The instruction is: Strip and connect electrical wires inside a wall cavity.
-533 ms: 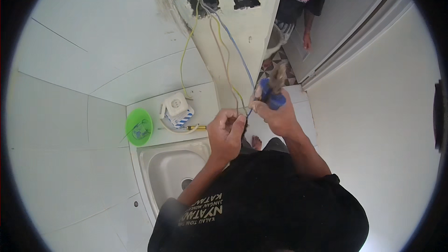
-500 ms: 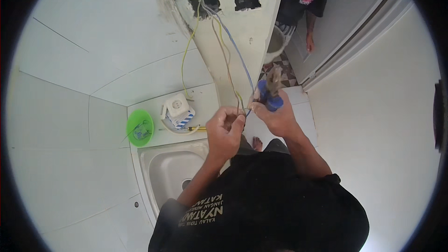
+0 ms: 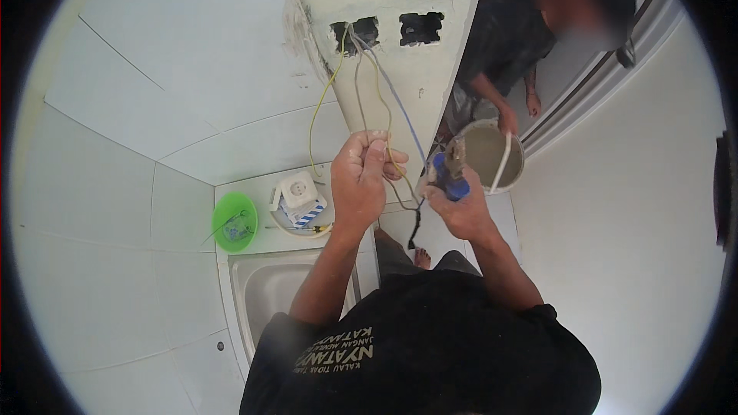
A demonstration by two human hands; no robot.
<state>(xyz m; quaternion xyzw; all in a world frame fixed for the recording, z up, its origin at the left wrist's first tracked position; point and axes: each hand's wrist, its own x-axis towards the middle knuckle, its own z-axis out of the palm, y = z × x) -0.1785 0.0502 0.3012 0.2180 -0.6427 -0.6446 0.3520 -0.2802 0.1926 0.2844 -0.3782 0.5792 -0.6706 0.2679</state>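
Electrical wires hang from a cut-out wall box hole (image 3: pixel 355 37): a greyish-brown wire (image 3: pixel 358 96), a yellow-green wire (image 3: pixel 380 77) and a blue wire (image 3: pixel 401 107). My left hand (image 3: pixel 363 188) is closed in a pinch round the brown wire, close beside the yellow-green one. In my right hand (image 3: pixel 467 211) are pliers (image 3: pixel 453 184) with blue handles and a worn, dirty head pointing away from me. The blue wire runs down to this hand's fingertips. Below, the wires meet at a black-wrapped end (image 3: pixel 416 230), which hangs between my hands.
A second wall hole (image 3: pixel 421 28) lies to the right. On the left counter are a white socket (image 3: pixel 298 188), a screwdriver (image 3: pixel 319 228) and a green bowl (image 3: pixel 235 204) beside a steel sink (image 3: pixel 238 284). Another person (image 3: pixel 503 42) holds a bucket (image 3: pixel 515 157) in the doorway.
My left hand has risen up the wires, away from their lower end, exposing the black-wrapped part. The other person has bent forward, and the bucket has come nearer on the right.
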